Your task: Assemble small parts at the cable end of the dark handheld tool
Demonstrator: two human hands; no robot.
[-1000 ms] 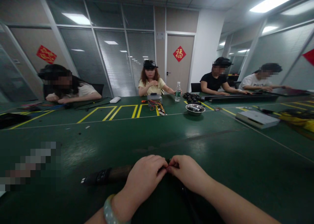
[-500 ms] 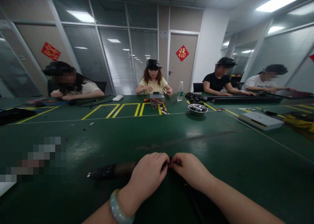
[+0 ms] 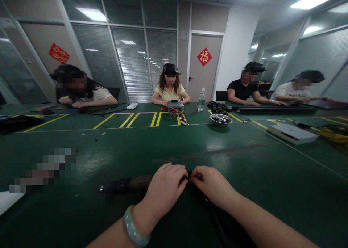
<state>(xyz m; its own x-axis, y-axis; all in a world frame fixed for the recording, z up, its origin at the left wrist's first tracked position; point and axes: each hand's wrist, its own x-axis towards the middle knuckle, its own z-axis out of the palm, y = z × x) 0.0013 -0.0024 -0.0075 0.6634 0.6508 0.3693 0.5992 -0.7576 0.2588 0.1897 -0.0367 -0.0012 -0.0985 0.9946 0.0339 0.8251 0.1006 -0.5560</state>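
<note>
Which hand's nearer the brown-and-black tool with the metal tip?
Left. The left hand overlaps the brown end of the tool in view; contact can't be confirmed. The right hand is farther right, beyond the left hand, apart from it.

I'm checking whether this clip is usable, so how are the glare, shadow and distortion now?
Head view: pale glare patches on the green table; head view: darkness below the right hand, detail lost there; head view: the far-left door leans, probably lens distortion.

Both hands (image 3: pixel 167 185) close together, fingers (image 3: pixel 178 172) curled inward.
</note>
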